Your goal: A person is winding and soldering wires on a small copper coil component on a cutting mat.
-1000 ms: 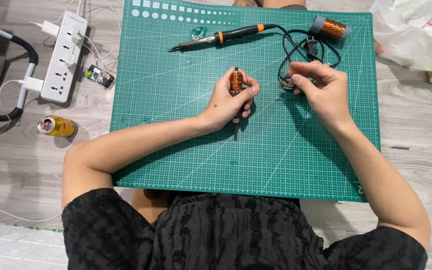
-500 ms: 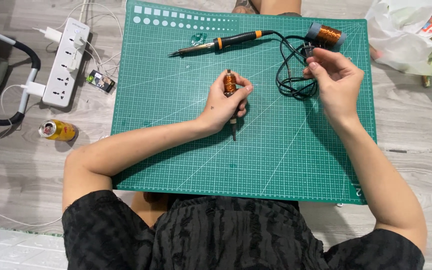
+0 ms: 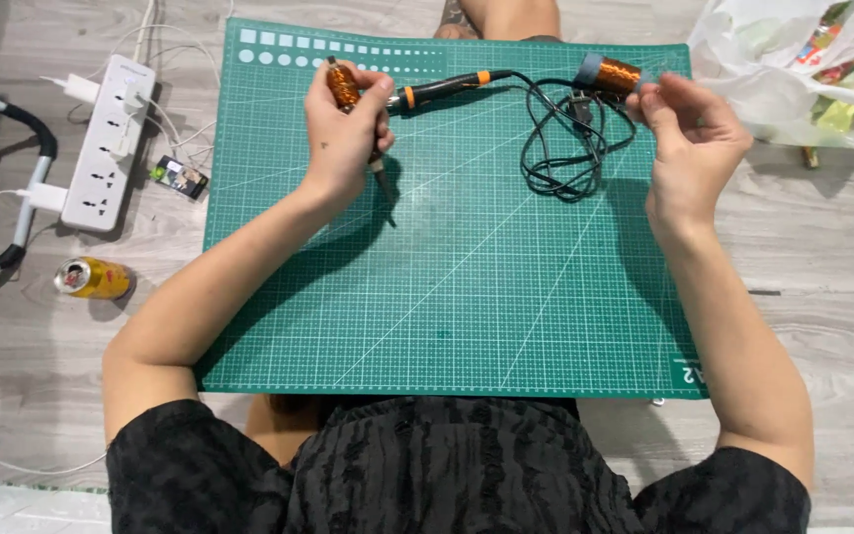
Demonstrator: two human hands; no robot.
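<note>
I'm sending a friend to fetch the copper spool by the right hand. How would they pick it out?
Start at the green cutting mat and go to its far right corner. The spool lies there, beside the black cord and just off the right hand. It is short, wound with shiny copper wire, with a grey end.

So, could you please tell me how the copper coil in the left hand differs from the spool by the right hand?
The coil is slim, with a rod sticking out below the left hand; the spool is fatter, lying on the mat at the right hand fingertips. Both carry copper-coloured wire.
</note>
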